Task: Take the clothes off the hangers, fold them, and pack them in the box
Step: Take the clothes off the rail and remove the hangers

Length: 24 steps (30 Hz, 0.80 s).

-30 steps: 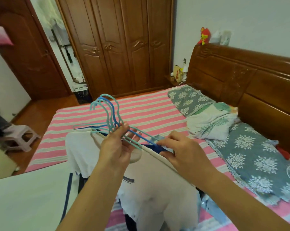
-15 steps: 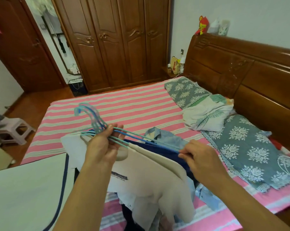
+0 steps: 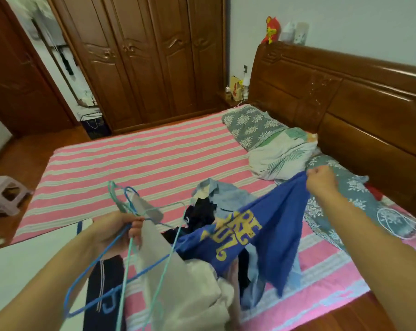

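Note:
My left hand (image 3: 117, 231) grips the necks of a bunch of blue and teal wire hangers (image 3: 128, 206), held over the near edge of the bed. A cream garment (image 3: 185, 290) still hangs from them, with dark clothes beneath. My right hand (image 3: 321, 181) is shut on one edge of a blue T-shirt (image 3: 269, 232) with yellow print, stretched out to the right, mostly off its hanger. A light-blue denim shirt (image 3: 223, 197) and a black garment (image 3: 199, 213) lie on the bed behind. A white box (image 3: 32, 256) with a dark rim sits at lower left.
The pink-and-white striped bed (image 3: 142, 161) spreads ahead. Grey floral pillows (image 3: 250, 125), a bundled white quilt (image 3: 281, 156) and a wooden headboard (image 3: 345, 103) are on the right. A wardrobe (image 3: 142, 60) stands behind, and a plastic stool (image 3: 3, 197) on the floor at left.
My right hand has pulled the blue T-shirt away from the hangers, up and to the right. The hangers in my left hand have tilted down and the cream garment has slid lower.

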{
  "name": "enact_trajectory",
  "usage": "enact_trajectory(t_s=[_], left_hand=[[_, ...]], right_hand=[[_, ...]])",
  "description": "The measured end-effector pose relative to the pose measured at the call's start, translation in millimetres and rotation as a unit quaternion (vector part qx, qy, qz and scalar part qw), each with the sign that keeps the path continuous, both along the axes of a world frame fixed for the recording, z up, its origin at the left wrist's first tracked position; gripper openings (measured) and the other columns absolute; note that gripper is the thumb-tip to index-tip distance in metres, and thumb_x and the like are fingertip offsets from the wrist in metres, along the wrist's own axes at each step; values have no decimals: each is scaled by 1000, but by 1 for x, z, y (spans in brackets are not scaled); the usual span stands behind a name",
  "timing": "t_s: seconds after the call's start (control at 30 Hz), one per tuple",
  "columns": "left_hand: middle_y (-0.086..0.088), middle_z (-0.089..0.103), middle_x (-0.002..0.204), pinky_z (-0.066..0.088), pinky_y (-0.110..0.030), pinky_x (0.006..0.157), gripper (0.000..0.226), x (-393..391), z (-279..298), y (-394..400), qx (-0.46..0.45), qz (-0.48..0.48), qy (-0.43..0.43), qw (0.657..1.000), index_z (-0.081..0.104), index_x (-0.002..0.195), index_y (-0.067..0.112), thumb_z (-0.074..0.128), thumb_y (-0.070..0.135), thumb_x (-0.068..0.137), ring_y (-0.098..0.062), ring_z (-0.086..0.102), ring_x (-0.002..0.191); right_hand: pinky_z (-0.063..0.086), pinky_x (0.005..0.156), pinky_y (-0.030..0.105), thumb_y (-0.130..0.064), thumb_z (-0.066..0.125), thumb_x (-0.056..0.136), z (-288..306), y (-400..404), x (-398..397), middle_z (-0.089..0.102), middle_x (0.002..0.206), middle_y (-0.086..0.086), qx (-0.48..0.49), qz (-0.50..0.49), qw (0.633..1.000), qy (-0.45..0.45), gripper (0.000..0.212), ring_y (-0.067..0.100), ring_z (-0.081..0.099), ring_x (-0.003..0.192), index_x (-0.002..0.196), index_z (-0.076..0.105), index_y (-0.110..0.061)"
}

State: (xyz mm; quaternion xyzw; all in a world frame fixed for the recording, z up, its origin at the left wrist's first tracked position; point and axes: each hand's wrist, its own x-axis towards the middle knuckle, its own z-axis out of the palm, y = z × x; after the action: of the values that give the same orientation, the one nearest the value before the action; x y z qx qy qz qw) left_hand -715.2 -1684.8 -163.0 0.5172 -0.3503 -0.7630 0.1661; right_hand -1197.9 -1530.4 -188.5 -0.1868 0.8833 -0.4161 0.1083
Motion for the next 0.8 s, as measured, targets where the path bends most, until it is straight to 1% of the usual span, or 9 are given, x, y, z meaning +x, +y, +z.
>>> enact_trajectory(t_s=[0.1, 0.17, 0.27, 0.37, 0.47, 0.53, 0.63, 0.7, 0.8], left_hand=[[3, 37, 57, 42, -21, 39, 24, 6, 2, 0, 30, 45, -3, 999, 46, 79, 13, 39, 7, 101, -9, 39, 35], [2, 41, 55, 45, -20, 40, 28, 3, 5, -2, -11, 92, -10, 996, 46, 80, 13, 37, 7, 105, -9, 42, 35], [2, 45, 49, 46, -18, 41, 31, -7, 5, 1, -48, 160, -7, 986, 46, 79, 14, 37, 12, 108, -9, 45, 35], [-2, 44, 55, 45, -17, 39, 30, -15, 6, 3, -89, 225, 11, 970, 46, 80, 10, 37, 10, 109, -9, 46, 33], [-3, 44, 57, 46, -18, 39, 25, -18, 29, 1, -112, 238, 33, 964, 47, 86, 8, 37, 8, 109, -9, 47, 34], [-1, 45, 50, 46, -20, 42, 30, -20, 56, -1, -121, 237, 61, 962, 45, 81, 9, 36, 8, 109, -10, 47, 36], [-6, 50, 67, 54, -28, 56, 26, -25, 91, 1, -110, 227, 135, 958, 48, 84, 7, 36, 6, 107, -16, 53, 58], [-11, 60, 83, 55, -34, 75, 17, -30, 105, 11, -109, 213, 159, 958, 51, 97, 3, 36, 1, 106, -21, 64, 78], [-15, 69, 106, 56, -39, 85, 15, -45, 106, 26, -104, 203, 195, 954, 50, 111, 1, 40, -7, 103, -27, 71, 99]], right_hand=[[39, 79, 37, -20, 46, 103, 43, -24, -2, 58, 107, 17, -54, 11, 998, 27, 22, 31, 55, 101, 114, 59, -5], [32, 75, 30, -19, 46, 105, 74, -47, 15, 57, 106, 9, -111, 66, 990, 64, 21, 22, 49, 96, 116, 58, -7], [40, 69, 27, -20, 46, 106, 119, -79, 44, 54, 91, -7, -265, 98, 954, 98, 10, 13, 50, 89, 107, 56, -16], [40, 73, 8, -16, 46, 104, 175, -101, 58, 50, 89, -14, -407, 93, 904, 92, 7, 0, 49, 82, 99, 51, -19], [44, 81, 14, -19, 46, 101, 244, -116, 64, 51, 91, -9, -495, 126, 855, 93, 12, 0, 49, 83, 91, 49, -25], [44, 77, 14, -20, 45, 102, 278, -127, 70, 51, 90, -8, -478, 170, 856, 96, 13, 1, 48, 81, 90, 47, -26], [44, 71, 13, -21, 45, 102, 286, -140, 89, 52, 88, -8, -409, 211, 884, 86, 17, 2, 49, 79, 87, 48, -28], [43, 67, 18, -18, 44, 103, 257, -148, 97, 50, 82, -7, -336, 220, 913, 71, 24, 7, 48, 76, 81, 47, -26], [52, 60, 25, -12, 44, 103, 188, -142, 111, 53, 81, 7, -132, 277, 951, -33, 27, 20, 52, 71, 78, 50, -20]])
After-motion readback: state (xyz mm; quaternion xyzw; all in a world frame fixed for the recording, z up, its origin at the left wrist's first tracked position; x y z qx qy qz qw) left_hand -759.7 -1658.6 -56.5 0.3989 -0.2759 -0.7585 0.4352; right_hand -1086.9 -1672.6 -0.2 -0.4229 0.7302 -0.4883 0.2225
